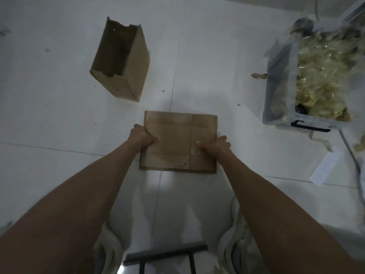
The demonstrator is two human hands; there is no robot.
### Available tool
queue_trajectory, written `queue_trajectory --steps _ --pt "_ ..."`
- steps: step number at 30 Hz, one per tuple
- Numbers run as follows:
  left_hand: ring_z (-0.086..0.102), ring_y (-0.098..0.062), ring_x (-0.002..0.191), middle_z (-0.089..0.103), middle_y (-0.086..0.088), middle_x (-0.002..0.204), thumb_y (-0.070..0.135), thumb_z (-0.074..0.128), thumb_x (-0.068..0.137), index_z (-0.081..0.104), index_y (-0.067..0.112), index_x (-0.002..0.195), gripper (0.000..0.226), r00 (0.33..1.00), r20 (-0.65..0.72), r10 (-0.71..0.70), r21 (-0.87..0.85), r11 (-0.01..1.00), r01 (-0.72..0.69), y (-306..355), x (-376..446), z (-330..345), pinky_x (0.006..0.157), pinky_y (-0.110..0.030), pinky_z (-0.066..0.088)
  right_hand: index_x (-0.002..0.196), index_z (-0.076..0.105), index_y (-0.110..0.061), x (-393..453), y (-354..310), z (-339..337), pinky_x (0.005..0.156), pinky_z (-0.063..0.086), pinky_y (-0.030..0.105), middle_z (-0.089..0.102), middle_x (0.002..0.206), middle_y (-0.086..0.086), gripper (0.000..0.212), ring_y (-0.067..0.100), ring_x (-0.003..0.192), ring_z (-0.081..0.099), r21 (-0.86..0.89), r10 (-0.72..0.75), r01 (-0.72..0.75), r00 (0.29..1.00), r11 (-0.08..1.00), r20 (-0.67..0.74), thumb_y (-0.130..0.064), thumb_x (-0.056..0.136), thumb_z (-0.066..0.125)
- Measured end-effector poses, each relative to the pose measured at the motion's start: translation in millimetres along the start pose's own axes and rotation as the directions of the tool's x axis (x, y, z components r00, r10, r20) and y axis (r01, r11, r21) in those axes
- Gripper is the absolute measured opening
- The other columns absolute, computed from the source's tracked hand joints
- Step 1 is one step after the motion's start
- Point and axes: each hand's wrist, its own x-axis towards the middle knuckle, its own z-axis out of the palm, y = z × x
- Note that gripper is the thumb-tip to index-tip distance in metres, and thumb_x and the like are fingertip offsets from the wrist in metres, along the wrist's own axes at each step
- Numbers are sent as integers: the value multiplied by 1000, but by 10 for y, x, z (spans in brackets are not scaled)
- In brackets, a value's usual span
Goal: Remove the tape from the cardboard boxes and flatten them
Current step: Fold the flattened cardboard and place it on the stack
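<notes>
A flattened brown cardboard box [175, 133] is in front of me, low over the white tiled floor. My left hand [143, 136] grips its left edge with the thumb on top. At the right edge, my right hand [215, 146] holds it the same way. A tear and a shiny strip of tape residue [189, 157] run near its lower middle. An open, upright cardboard box [122, 62] stands on the floor to the far left, apart from both hands.
A clear plastic bin [282, 91] heaped with crumpled tape stands at the right. A white paper strip [324, 168] and a cable [353, 155] lie near it. A black stool frame [166, 254] is between my knees.
</notes>
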Motion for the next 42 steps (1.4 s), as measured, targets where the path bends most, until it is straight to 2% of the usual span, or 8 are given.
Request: queue_trajectory --steps 11,16,22,26,29,32,37,42 --pt "61 -36 119 59 -15 134 63 90 66 42 3 138 105 989 3 145 -4 989 -145 -171 -208 -89 97 -49 57 161 12 -9 -33 -79 -30 115 43 54 31 159 21 130 40 145 37 110 39 -43 998 993 41 -56 70 92" --pt "66 -28 107 64 -10 124 56 93 67 51 4 134 94 979 87 185 -156 973 -171 -229 -467 -143 91 -43 60 151 31 -17 -315 95 39 109 44 50 36 150 20 85 41 137 41 135 -98 112 990 984 -104 -47 88 79" --pt "57 -28 119 49 -13 149 56 93 66 34 13 155 115 973 78 217 -284 941 -186 -176 -603 -481 94 -42 56 134 48 -14 -636 -107 58 99 50 48 48 134 16 50 36 125 49 -66 -407 412 841 909 -357 -36 95 70" --pt "57 -33 122 55 -11 141 64 80 79 48 17 139 83 967 -149 206 -257 936 -240 44 -616 -848 98 -44 54 128 49 -14 -726 -425 113 95 47 43 46 128 11 35 31 120 46 -261 -638 582 706 770 -309 -28 98 59" --pt "67 -25 91 64 0 97 43 71 95 55 22 101 27 706 -607 364 -9 886 -464 245 -726 -1143 80 -38 58 127 52 -19 -754 -658 193 88 48 39 48 125 5 32 24 114 46 -393 -758 650 589 650 -280 -20 95 55" --pt "61 -17 84 57 5 111 38 71 94 54 25 113 29 423 -608 671 380 715 -587 536 -805 -1341 70 -36 56 137 51 -23 -744 -860 309 82 47 32 44 136 2 38 20 120 45 -486 -797 660 588 573 -140 -15 100 51" --pt "66 -22 90 68 2 105 44 74 90 62 21 119 38 700 -440 563 471 808 -353 893 -622 -1394 75 -37 55 129 51 -22 -701 -886 532 82 54 41 39 131 3 32 25 114 49 -431 -765 665 636 610 -102 -19 98 57" --pt "65 -28 77 67 -3 80 15 58 96 60 24 76 22 708 -495 504 397 856 -332 864 -610 -1481 70 -35 56 133 51 -24 -835 -961 486 88 52 35 42 134 -2 35 17 114 50 -249 -761 722 634 646 -139 -27 99 60"
